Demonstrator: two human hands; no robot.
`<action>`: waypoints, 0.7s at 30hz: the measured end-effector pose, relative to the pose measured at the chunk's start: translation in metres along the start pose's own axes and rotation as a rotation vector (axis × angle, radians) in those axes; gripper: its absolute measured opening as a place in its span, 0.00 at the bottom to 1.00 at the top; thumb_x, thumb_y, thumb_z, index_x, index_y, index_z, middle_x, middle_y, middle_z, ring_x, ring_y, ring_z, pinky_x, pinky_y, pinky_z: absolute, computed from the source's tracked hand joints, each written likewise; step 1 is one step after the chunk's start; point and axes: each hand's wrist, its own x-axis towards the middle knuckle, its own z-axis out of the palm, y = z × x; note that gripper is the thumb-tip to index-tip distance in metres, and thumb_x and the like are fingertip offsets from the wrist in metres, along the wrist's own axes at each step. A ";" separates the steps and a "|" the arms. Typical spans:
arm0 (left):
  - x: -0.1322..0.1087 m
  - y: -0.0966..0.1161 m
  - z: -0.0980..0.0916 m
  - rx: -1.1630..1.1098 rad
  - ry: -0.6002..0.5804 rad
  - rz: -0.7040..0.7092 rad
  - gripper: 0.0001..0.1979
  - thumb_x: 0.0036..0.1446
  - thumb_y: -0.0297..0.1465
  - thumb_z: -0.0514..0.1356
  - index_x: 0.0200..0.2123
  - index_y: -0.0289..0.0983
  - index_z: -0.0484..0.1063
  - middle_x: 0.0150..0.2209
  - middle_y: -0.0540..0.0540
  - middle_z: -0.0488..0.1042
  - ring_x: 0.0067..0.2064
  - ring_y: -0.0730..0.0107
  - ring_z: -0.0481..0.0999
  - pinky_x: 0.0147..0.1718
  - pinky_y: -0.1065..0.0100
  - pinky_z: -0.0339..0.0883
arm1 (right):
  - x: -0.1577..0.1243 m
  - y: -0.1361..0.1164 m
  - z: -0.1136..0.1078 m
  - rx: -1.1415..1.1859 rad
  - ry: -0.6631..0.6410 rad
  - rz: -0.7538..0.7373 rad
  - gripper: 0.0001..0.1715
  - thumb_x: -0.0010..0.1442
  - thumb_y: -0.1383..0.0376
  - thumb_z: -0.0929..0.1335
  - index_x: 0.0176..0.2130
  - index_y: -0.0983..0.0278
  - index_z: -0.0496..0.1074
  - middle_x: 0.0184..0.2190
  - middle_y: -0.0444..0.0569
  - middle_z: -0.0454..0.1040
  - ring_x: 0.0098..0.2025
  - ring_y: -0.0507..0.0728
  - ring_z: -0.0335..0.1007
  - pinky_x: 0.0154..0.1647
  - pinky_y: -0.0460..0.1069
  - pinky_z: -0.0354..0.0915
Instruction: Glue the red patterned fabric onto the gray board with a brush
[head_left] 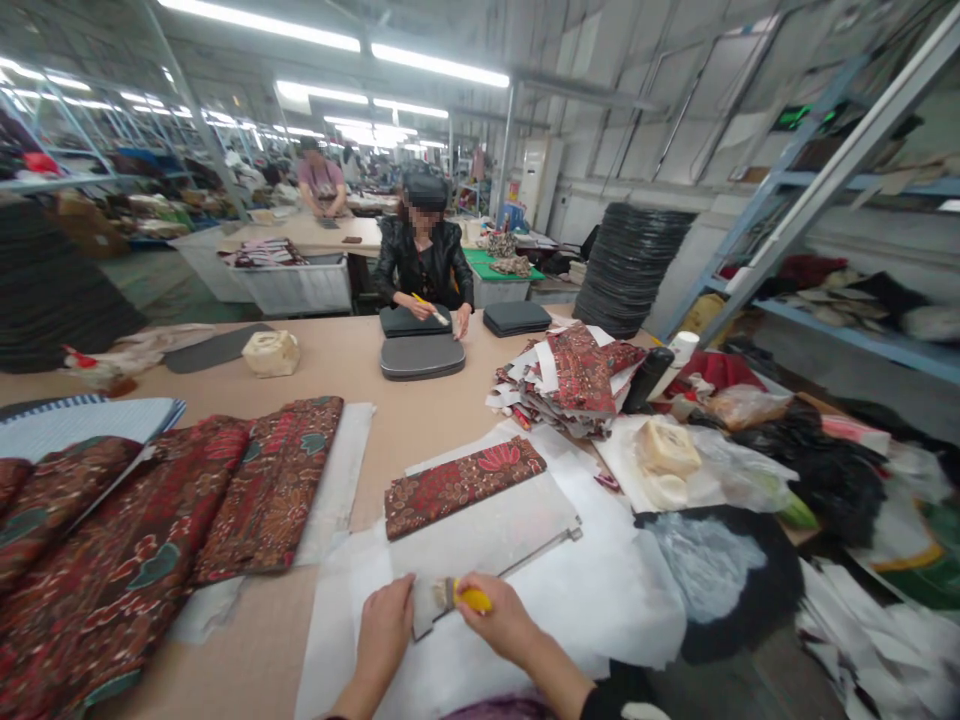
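My right hand [501, 618] is closed round a small brush with a yellow handle [466, 597], its bristles on the near corner of a grey board [487, 535]. My left hand [385, 626] rests flat beside it, fingers pressing the board's near edge and the white paper [600, 590] underneath. A strip of red patterned fabric [461, 483] lies along the board's far edge.
Red patterned fabric pieces [150, 540] spread on the left. A heap of cut pieces [570, 380] and bags sits on the right. Across the table a person in black [424, 262] works on dark grey pads [421, 355]. Metal shelving [825, 190] stands on the right.
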 end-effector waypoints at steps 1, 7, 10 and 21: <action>0.000 0.001 -0.001 -0.010 0.006 -0.013 0.19 0.57 0.31 0.43 0.48 0.39 0.67 0.47 0.45 0.74 0.48 0.66 0.71 0.50 0.64 0.60 | 0.000 0.000 0.003 -0.015 -0.014 0.005 0.07 0.52 0.67 0.64 0.33 0.59 0.70 0.30 0.42 0.74 0.34 0.52 0.69 0.37 0.44 0.60; 0.000 0.000 -0.003 -0.116 0.030 -0.050 0.20 0.58 0.32 0.42 0.49 0.36 0.66 0.46 0.43 0.75 0.47 0.65 0.72 0.49 0.64 0.60 | 0.003 0.011 -0.029 -0.298 0.300 0.182 0.06 0.54 0.65 0.63 0.29 0.62 0.70 0.23 0.46 0.71 0.30 0.55 0.66 0.34 0.47 0.57; 0.003 0.000 -0.005 -0.190 0.041 -0.114 0.21 0.59 0.33 0.41 0.49 0.35 0.66 0.45 0.41 0.76 0.46 0.65 0.73 0.47 0.66 0.62 | 0.000 -0.010 -0.002 -0.219 0.131 0.006 0.07 0.55 0.64 0.63 0.33 0.61 0.70 0.29 0.46 0.74 0.33 0.55 0.68 0.36 0.47 0.57; 0.006 -0.001 -0.010 -0.230 -0.020 -0.148 0.21 0.58 0.29 0.41 0.51 0.37 0.63 0.44 0.45 0.77 0.46 0.69 0.73 0.46 0.68 0.61 | -0.009 -0.044 0.040 -0.326 -0.088 -0.177 0.06 0.52 0.68 0.64 0.32 0.61 0.71 0.26 0.46 0.73 0.31 0.54 0.67 0.35 0.46 0.55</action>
